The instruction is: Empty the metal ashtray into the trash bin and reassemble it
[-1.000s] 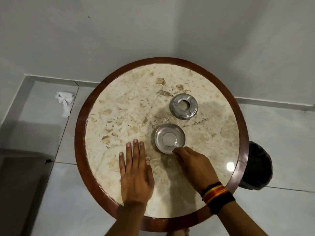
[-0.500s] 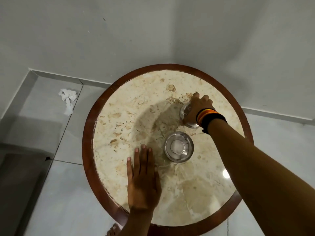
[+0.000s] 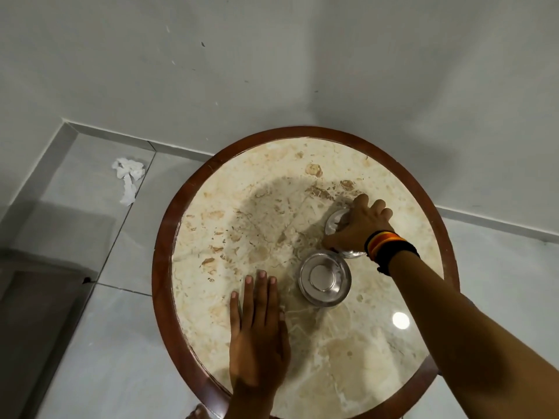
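Note:
A shiny metal ashtray bowl [image 3: 325, 278] stands upright near the middle of the round marble table [image 3: 302, 343]. Just beyond it lies the metal ashtray lid [image 3: 336, 220], mostly covered by my right hand [image 3: 360, 226], whose fingers curl over it and grip it. A striped band wraps that wrist. My left hand [image 3: 257, 331] rests flat on the tabletop to the left of the bowl, fingers together, holding nothing. The trash bin is out of sight.
The table has a dark wooden rim [image 3: 163, 267] and stands in a corner against grey walls. A crumpled white tissue [image 3: 128, 176] lies on the tiled floor at the left. A bright light reflection [image 3: 400, 320] shows on the marble.
My right hand left the bowl's near edge, reached across to the lid and closed on it. The view has shifted slightly; the bin at the right has dropped out of frame.

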The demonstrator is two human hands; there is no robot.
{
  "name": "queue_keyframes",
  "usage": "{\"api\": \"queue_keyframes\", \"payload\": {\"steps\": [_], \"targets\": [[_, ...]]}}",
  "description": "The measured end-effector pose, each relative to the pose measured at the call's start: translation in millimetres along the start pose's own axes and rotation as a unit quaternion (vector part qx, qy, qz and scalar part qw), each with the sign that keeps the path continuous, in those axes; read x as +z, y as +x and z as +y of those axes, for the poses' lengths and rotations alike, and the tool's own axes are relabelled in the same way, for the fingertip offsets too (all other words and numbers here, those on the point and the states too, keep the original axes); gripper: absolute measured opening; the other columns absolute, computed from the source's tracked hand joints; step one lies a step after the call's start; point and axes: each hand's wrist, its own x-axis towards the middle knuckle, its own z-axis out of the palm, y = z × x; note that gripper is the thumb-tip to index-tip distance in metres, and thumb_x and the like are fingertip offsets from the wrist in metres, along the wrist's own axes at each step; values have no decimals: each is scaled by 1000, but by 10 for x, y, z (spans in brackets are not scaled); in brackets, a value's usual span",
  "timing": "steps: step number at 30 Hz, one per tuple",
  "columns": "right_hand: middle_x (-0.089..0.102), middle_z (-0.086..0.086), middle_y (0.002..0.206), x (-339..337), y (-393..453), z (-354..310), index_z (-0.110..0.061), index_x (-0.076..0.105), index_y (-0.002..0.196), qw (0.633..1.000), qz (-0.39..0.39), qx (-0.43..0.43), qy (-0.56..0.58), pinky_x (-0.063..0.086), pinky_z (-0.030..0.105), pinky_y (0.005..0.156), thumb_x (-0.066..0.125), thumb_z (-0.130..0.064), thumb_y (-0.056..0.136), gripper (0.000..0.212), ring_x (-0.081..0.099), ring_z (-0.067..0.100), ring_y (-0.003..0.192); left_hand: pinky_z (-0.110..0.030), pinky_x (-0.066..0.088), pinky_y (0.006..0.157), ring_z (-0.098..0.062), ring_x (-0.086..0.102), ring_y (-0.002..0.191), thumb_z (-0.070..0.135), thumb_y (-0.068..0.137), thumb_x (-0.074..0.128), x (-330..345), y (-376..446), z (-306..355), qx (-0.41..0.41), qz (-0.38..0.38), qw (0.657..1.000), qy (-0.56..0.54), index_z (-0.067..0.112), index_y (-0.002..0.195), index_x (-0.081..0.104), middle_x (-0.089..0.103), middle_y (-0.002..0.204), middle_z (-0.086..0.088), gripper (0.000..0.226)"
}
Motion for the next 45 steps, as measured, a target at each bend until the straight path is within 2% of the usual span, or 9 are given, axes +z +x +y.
{"api": "queue_keyframes", "payload": {"steps": [9, 13, 19, 21, 23, 27, 30, 40, 45], "targets": [[31, 13, 126, 50, -85, -64, -17, 34, 133, 999, 40, -11, -13, 55, 48, 79, 83, -66, 48, 110, 34, 38, 122, -52, 13, 133, -31, 19, 164, 25, 106, 39, -12, -4, 9, 6, 27, 999, -25, 9, 163, 35, 27, 175, -10, 60], [32, 14, 133, 159, -163, -125, -15, 34, 134, 992, 123, -34, 10, 56, 53, 79, 82, -53, 54, 101, 37, 37, 120, -53, 12, 133, -31, 18, 165, 26, 106, 37, -16, 1, 12, 6, 21, 1000, -17, 10, 164, 33, 25, 176, -11, 61], [32, 13, 141, 248, -277, -89, -17, 38, 136, 974, 197, -33, 109, 51, 59, 92, 85, -43, 58, 95, 36, 38, 127, -55, 14, 133, -29, 14, 166, 27, 107, 35, -10, -10, 15, 5, 24, 999, -34, 10, 165, 30, 22, 177, -10, 61], [32, 12, 143, 143, -360, -26, -20, 39, 140, 961, 211, -54, 169, 48, 54, 101, 86, -41, 60, 95, 33, 36, 131, -56, 15, 133, -30, 13, 166, 27, 107, 34, -7, -10, 12, 9, 24, 999, -31, 10, 165, 29, 22, 177, -11, 61], [32, 10, 145, 42, -559, 6, -24, 36, 146, 962, 181, -96, 181, 44, 47, 106, 87, -37, 63, 98, 31, 34, 134, -57, 16, 133, -30, 14, 165, 26, 107, 34, 7, -16, 4, 10, 27, 999, -26, 10, 165, 28, 22, 177, -11, 61], [25, 6, 149, 185, -1100, -12, -31, 22, 155, 983, 56, -158, 68, 41, 50, 111, 83, -49, 66, 110, 26, 30, 139, -60, 22, 130, -32, 15, 165, 25, 106, 34, 21, -26, -7, 11, 24, 1000, -3, 9, 165, 27, 23, 176, -12, 62], [26, 8, 149, 440, -1219, -45, -26, 18, 156, 986, 24, -161, 23, 42, 47, 110, 79, -49, 68, 110, 26, 31, 138, -61, 27, 128, -32, 15, 165, 27, 106, 34, 30, -29, -4, 6, 12, 1000, 21, 9, 166, 26, 22, 177, -12, 63], [31, 12, 150, 780, -1096, -143, -19, 28, 155, 980, 72, -175, 59, 38, 46, 113, 77, -40, 71, 100, 29, 33, 139, -62, 31, 126, -35, 19, 164, 34, 107, 23, 6, -4, 16, 3, -7, 999, 53, 8, 166, 27, 22, 176, -14, 64], [20, 11, 161, 893, -1153, -46, -19, 16, 158, 976, 119, -166, 81, 23, 53, 122, 73, -63, 71, 113, 18, 32, 149, -59, 23, 130, -31, 14, 165, 32, 109, 23, 1, -25, 17, 7, 15, 1000, 11, 11, 166, 27, 21, 177, -11, 61]]}}
